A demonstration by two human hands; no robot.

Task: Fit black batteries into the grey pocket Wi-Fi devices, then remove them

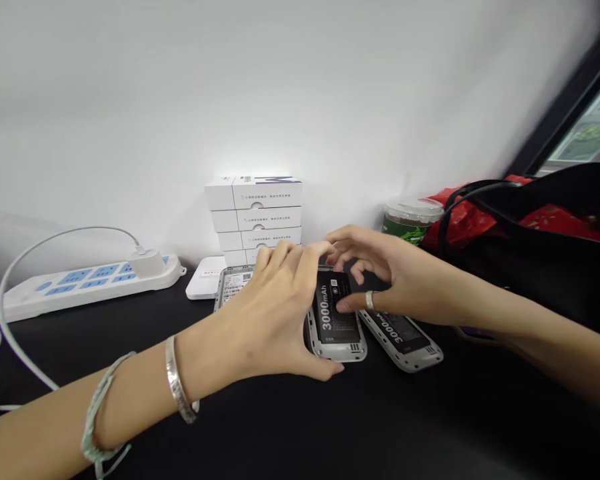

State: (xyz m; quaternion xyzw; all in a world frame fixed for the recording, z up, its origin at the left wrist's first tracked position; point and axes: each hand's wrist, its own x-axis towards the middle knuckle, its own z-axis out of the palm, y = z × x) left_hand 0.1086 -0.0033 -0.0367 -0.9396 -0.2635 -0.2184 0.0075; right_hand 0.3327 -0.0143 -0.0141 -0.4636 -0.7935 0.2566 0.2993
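In the middle of the black table lies a white handheld device (363, 353) with its back off, showing a black battery (333, 327) marked 3000mAh. My left hand (275, 310) spans it, the thumb at its near edge and the fingers curled over its far side. My right hand (380, 273) touches the battery with the thumb tip; its other fingers are bent and apart near the device's far end. A second open device (415, 353) with a like battery lies just right, partly under my right hand. Left of these, a third open casing (233, 283) with a printed label is partly hidden by my left hand.
Several white boxes (267, 197) are stacked against the wall, beside a pile of thin white covers (204, 280). A power strip (100, 280) with a plugged-in charger (147, 263) and cable lies left. A lidded cup (410, 217) and a black bag (545, 260) stand right.
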